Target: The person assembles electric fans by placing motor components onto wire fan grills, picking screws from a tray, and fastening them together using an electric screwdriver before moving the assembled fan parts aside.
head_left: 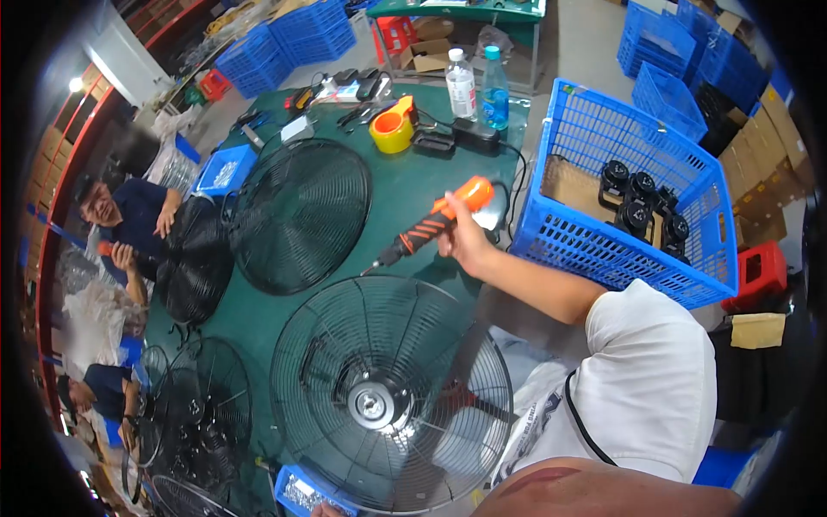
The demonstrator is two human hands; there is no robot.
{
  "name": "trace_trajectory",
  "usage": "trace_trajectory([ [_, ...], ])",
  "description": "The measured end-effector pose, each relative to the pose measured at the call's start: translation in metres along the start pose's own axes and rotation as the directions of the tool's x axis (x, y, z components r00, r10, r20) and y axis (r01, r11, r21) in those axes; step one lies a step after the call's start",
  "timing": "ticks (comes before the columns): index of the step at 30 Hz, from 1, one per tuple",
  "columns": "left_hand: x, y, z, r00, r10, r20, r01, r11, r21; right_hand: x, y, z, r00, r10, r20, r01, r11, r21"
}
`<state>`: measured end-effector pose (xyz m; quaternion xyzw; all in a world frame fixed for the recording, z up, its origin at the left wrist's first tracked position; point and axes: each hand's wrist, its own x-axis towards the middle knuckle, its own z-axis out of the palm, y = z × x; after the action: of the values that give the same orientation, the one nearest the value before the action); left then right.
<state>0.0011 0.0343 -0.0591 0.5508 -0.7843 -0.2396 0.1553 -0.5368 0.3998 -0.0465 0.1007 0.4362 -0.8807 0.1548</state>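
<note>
My right hand [469,237] is wrapped round an orange and black electric screwdriver [435,222], its bit pointing down and left, just above the far rim of a round wire fan guard [388,345]. A round metal hub [376,403] shows in the middle of this guard. Only a small part of my left hand [326,510] shows at the bottom edge, beside a small blue tray [301,493] of small metal parts. What the left fingers are doing is hidden.
More fan guards [301,215] lie on the green table [405,177]. A blue crate [633,233] with black motors [637,202] stands at right. Two bottles [494,90] and yellow tape [392,133] are at the back. Two co-workers [129,211] are at left.
</note>
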Motion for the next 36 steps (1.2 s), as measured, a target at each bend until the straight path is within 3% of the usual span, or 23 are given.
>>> trace_trajectory([
  [1, 0.002, 0.009, 0.005, 1.000, 0.004, 0.007, -0.004, 1.000, -0.004, -0.001, 0.008, -0.007, 1.000, 0.026, 0.017, -0.026, 0.999, 0.045],
  [3, -0.008, 0.031, 0.005, 0.934, 0.310, -0.178, -0.288, 0.947, 0.141, -0.001, 0.011, -0.018, 0.994, 0.040, 0.099, -0.046, 0.997, 0.058],
  [4, -0.009, 0.036, 0.007, 0.948, 0.264, -0.176, -0.234, 0.957, 0.173, 0.016, 0.019, -0.031, 0.984, 0.122, 0.129, -0.142, 0.976, 0.162],
  [5, -0.005, 0.029, 0.005, 0.963, 0.201, -0.178, -0.159, 0.961, 0.225, 0.010, 0.010, -0.021, 0.996, 0.044, 0.084, -0.060, 0.978, 0.202],
  [6, 0.009, -0.007, 0.017, 0.967, 0.126, -0.221, -0.112, 0.991, 0.075, 0.017, 0.008, -0.025, 0.991, 0.007, 0.135, -0.032, 0.982, 0.184],
  [7, -0.002, 0.029, 0.013, 0.946, 0.195, -0.258, -0.201, 0.980, 0.003, 0.016, 0.005, -0.022, 0.990, 0.033, 0.135, -0.072, 0.951, 0.300],
  [8, -0.003, 0.024, 0.018, 0.911, 0.236, -0.339, -0.257, 0.966, -0.018, 0.022, 0.006, -0.027, 0.981, 0.067, 0.181, -0.110, 0.965, 0.239],
  [9, -0.015, 0.037, 0.009, 0.906, 0.238, -0.351, -0.202, 0.970, 0.135, 0.023, 0.007, -0.027, 0.984, 0.075, 0.159, -0.114, 0.961, 0.252],
  [12, -0.051, 0.055, 0.005, 0.852, 0.222, -0.474, -0.215, 0.974, 0.070, 0.021, 0.015, -0.039, 0.969, 0.055, 0.240, -0.077, 0.994, 0.080],
  [15, -0.103, 0.092, 0.012, 0.894, 0.106, -0.436, -0.074, 0.993, 0.089, 0.014, 0.014, -0.042, 0.975, 0.046, 0.216, -0.069, 0.993, 0.100],
  [17, -0.118, 0.108, 0.026, 0.878, 0.271, -0.395, -0.252, 0.963, 0.100, 0.014, 0.011, -0.043, 0.966, 0.042, 0.256, -0.069, 0.993, 0.100],
  [18, -0.127, 0.134, 0.026, 0.973, -0.045, -0.228, -0.017, 0.964, -0.266, 0.013, 0.007, -0.039, 0.957, 0.061, 0.285, -0.087, 0.993, 0.079],
  [19, -0.131, 0.157, 0.027, 0.955, -0.296, 0.029, 0.260, 0.783, -0.565, 0.012, 0.007, -0.037, 0.965, 0.090, 0.247, -0.100, 0.995, 0.027],
  [21, -0.128, 0.152, 0.033, 0.892, -0.282, 0.353, 0.447, 0.443, -0.777, 0.005, 0.005, -0.029, 0.966, 0.130, 0.226, -0.124, 0.991, -0.040],
  [22, -0.122, 0.154, 0.037, 0.901, -0.295, 0.316, 0.422, 0.436, -0.795, 0.001, 0.003, -0.022, 0.969, 0.112, 0.219, -0.100, 0.993, -0.065],
  [23, -0.120, 0.155, 0.043, 0.894, -0.241, 0.379, 0.447, 0.392, -0.804, 0.001, 0.012, -0.024, 0.961, 0.134, 0.243, -0.120, 0.990, -0.070],
  [25, -0.119, 0.163, 0.038, 0.873, -0.190, 0.450, 0.488, 0.327, -0.809, -0.005, 0.028, -0.026, 0.938, -0.081, 0.336, 0.235, 0.863, -0.448],
  [28, -0.121, 0.181, 0.031, 0.878, -0.241, 0.413, 0.477, 0.393, -0.786, -0.004, 0.031, -0.027, 0.880, 0.004, 0.476, 0.285, 0.796, -0.534],
  [30, -0.126, 0.185, 0.026, 0.879, -0.264, 0.397, 0.473, 0.390, -0.790, -0.002, 0.026, -0.030, 0.872, 0.058, 0.486, 0.213, 0.849, -0.484],
  [32, -0.129, 0.197, 0.016, 0.919, -0.153, 0.364, 0.392, 0.471, -0.791, -0.002, 0.024, -0.026, 0.853, 0.040, 0.521, 0.192, 0.903, -0.385],
  [34, -0.132, 0.207, 0.012, 0.920, -0.135, 0.369, 0.387, 0.469, -0.794, -0.002, 0.026, -0.029, 0.833, 0.051, 0.551, 0.209, 0.893, -0.398],
  [36, -0.131, 0.211, 0.014, 0.924, -0.058, 0.377, 0.369, 0.386, -0.845, -0.005, 0.029, -0.025, 0.842, -0.012, 0.540, 0.375, 0.732, -0.568],
])
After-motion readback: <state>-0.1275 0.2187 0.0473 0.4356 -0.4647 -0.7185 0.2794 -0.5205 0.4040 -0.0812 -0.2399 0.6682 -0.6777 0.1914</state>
